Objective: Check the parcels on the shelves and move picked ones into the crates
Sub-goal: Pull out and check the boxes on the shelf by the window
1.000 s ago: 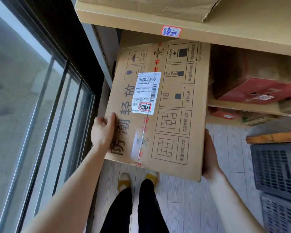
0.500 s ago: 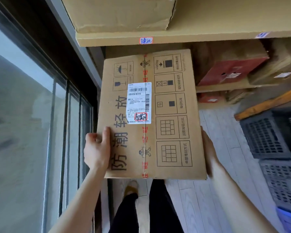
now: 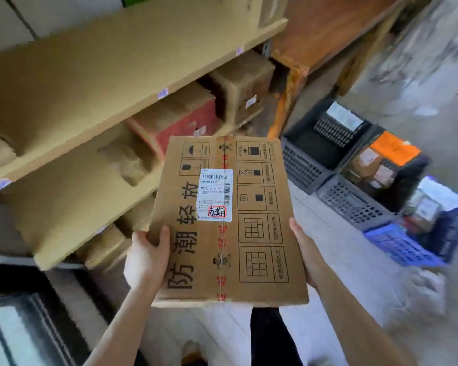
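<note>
I hold a large flat cardboard parcel point(image 3: 251, 233) in front of me, clear of the shelves, its printed face with a white shipping label up. My left hand point(image 3: 147, 256) grips its left edge, thumb on top. Along the right edge lies my right hand point(image 3: 306, 250), mostly hidden behind the box, so its fingers are out of sight. Several plastic crates stand on the floor to the right: dark grey crates point(image 3: 304, 167) and a blue crate point(image 3: 402, 247), with small parcels inside some.
Cardboard-lined shelves point(image 3: 132, 83) run along the left, holding a red-sided box point(image 3: 177, 125) and brown boxes point(image 3: 245, 85). An orange wooden rack point(image 3: 288, 83) stands behind the crates. A window point(image 3: 19, 328) is at lower left. Pale plank floor point(image 3: 354, 273) lies between me and the crates.
The parcel has come fully off the shelf and swung right with my view, away from the window. The crates, earlier at the right edge, are now just beyond the parcel.
</note>
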Demonstrator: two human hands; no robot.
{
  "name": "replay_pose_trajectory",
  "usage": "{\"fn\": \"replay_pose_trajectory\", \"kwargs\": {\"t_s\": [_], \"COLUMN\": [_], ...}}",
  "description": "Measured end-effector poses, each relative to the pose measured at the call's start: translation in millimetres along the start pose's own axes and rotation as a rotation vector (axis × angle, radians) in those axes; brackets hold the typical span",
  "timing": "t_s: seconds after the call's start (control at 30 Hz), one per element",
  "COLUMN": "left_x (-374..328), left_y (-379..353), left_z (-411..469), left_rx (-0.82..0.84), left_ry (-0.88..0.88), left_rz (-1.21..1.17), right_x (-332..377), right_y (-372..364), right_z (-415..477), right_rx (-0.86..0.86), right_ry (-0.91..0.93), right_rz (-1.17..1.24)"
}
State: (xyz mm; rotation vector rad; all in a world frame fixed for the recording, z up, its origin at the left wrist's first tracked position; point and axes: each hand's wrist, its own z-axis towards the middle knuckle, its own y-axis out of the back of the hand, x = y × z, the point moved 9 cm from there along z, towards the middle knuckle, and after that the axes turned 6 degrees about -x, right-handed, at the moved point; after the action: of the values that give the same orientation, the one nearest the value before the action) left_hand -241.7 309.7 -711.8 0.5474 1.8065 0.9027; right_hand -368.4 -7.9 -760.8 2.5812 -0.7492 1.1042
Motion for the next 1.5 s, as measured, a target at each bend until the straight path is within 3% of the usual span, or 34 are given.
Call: {"fn": "replay_pose_trajectory", "kwargs": {"t_s": [0.33,0.57,0.73,1.03,1.17,1.3,1.5], "left_x": [-286,-441,-523,-610,-626,-627,-610], "left_y": [-234,-372,-497,-719,-794,-851,-893], "left_z": [-11,7,58,151,183,204,218], "left_rx": [0.252,0.352,0.357,0.325,0.313,0.335,0.34], "left_ry": [-0.32,-0.526,-0.566,-0.53,-0.542,-0.581,-0.632], "left_rz": [0.185,0.342,0.403,0.551,0.559,0.558,0.524], "right_x": [73,132,169,199,191,177,149], "right_y": [231,316,362,432,447,455,449], "right_z": [126,228,349,579,656,707,737], "right_rx": [-0.303,-0.402,-0.461,-0.553,-0.623,-0.739,-0.805], "right_ry": [-0.125,-0.112,-0.126,-0.211,-0.218,-0.257,-0.306], "right_rz": [0.214,0.286,0.381,0.376,0.184,-0.043,-0.1]}}
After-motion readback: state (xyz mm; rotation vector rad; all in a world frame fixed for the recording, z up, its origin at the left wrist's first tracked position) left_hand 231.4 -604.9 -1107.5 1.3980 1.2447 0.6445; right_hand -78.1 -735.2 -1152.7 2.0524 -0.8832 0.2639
